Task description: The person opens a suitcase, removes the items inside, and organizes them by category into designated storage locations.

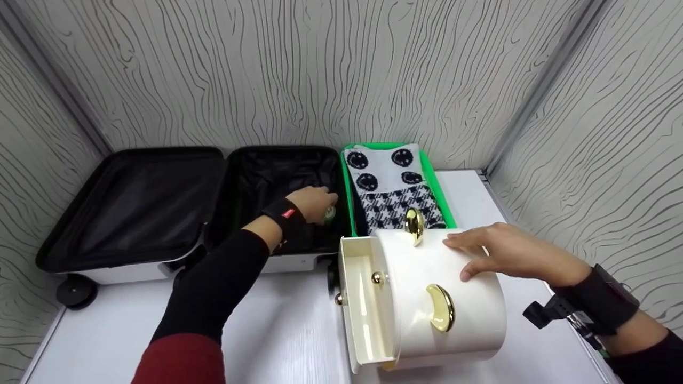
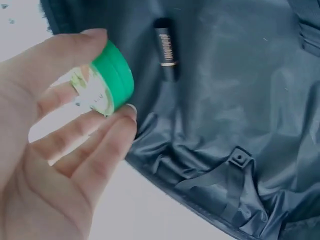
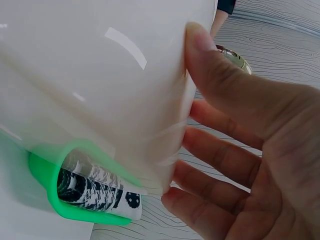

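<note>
My left hand [image 1: 315, 205] is over the open black-lined suitcase half [image 1: 283, 160]. Between thumb and fingertips it pinches a small round jar [image 2: 112, 80] with a bright green lid. Just beyond the jar, a black lipstick tube [image 2: 166, 47] with gold lettering lies on the dark lining. My right hand [image 1: 507, 253] rests on the curved top of a glossy cream storage box [image 1: 453, 320], thumb and fingers spread across its surface. Gold moon-shaped ornaments decorate this box, and its drawer [image 1: 365, 314] is pulled out at the left side.
A green tray [image 1: 440, 200] holding a folded black-and-white patterned cloth [image 1: 392, 181] stands behind the box, right of the suitcase. The suitcase's other half [image 1: 139, 208] lies open at the left. Patterned walls [image 1: 299, 69] enclose the white table [image 1: 277, 325].
</note>
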{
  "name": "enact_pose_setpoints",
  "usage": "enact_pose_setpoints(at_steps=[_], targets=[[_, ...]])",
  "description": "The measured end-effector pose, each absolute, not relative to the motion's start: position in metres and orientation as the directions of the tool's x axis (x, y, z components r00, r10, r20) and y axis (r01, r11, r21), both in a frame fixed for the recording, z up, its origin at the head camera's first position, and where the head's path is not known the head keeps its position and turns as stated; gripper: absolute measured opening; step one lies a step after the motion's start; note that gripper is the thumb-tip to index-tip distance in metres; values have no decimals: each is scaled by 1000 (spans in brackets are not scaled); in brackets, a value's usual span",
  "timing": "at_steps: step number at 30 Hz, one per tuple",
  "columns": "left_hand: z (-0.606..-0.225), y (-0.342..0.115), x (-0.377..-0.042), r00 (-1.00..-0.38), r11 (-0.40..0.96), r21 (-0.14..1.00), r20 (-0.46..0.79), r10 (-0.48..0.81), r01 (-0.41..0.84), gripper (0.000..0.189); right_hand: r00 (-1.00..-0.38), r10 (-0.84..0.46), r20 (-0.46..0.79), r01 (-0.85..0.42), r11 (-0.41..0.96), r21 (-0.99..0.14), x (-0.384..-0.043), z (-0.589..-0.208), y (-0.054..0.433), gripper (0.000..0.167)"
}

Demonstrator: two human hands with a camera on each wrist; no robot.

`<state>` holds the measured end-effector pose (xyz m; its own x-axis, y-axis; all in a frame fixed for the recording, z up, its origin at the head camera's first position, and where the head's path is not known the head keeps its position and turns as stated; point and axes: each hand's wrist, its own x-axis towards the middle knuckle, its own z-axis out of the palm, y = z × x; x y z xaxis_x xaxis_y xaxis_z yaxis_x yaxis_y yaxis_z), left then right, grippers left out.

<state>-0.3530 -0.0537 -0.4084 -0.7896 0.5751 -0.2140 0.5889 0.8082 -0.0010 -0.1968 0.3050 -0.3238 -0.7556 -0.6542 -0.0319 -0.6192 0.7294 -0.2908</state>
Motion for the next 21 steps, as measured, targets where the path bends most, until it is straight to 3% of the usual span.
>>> enact_pose_setpoints(at_steps=[11,21], targets=[[-369,-65,-298,-790,775,215,-28,613,594,57,-752,-657,-43,-615,725,-310,-200,-324,303,68],[-367,-56,-248,-721,677,297,57,691,673,58,-757,-651,-47,-609,730,-311,-199,-323,305,68]])
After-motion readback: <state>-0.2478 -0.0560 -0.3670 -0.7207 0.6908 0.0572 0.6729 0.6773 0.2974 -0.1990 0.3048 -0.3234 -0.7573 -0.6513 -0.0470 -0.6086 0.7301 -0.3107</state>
